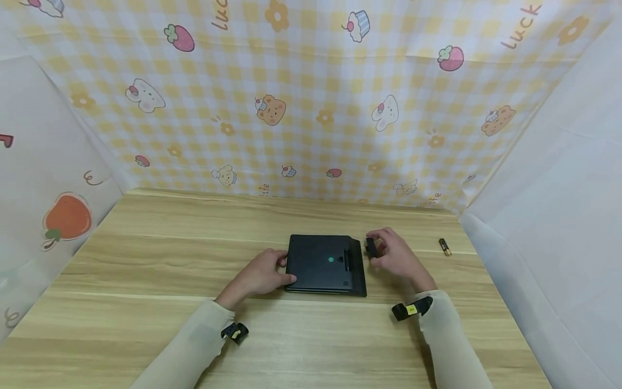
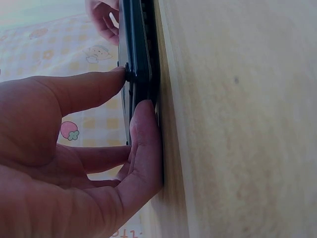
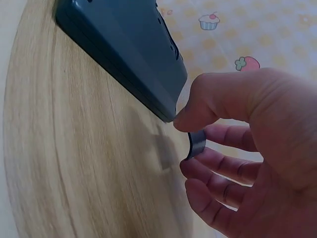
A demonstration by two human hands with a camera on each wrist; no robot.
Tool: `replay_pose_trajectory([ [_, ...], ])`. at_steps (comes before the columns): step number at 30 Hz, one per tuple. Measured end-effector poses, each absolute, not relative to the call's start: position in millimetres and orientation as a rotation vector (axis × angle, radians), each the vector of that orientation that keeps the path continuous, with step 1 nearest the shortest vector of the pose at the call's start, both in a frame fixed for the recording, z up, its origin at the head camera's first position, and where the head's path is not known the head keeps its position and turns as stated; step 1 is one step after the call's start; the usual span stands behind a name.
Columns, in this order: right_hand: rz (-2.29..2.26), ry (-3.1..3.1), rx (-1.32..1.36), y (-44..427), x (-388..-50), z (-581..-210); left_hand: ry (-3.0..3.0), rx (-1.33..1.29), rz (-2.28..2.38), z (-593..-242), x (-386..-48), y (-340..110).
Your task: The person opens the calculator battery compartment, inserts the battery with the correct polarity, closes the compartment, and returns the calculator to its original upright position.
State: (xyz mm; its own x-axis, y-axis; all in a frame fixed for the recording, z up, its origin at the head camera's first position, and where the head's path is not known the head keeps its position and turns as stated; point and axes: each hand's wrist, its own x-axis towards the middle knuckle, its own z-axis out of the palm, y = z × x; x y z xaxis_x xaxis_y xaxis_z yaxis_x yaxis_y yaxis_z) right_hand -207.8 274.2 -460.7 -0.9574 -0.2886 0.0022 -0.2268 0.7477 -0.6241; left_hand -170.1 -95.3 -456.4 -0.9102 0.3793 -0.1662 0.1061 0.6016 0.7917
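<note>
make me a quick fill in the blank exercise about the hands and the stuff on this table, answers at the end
1. The ____ hand grips the edge of the flat device.
2. The other hand holds a small piece that is ____ in colour.
3. The bright round dot on the device is ____.
4. In the head view, the loose battery lies to the ____ of both hands.

Missing words: left; black; green; right.

The device (image 1: 316, 267) lies on the table (image 1: 316, 337) before the cloth (image 1: 311, 140), cover (image 1: 371, 248) and battery (image 1: 444, 247) to its right.
</note>
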Motion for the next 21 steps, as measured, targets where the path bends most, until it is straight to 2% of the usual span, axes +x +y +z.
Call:
replay_pose_trajectory([
  [21,-1.011,2.845,-0.308,283.5,-207.5,-456.5,2.528,0.413,1.200,-453.8,-168.3,-95.3],
])
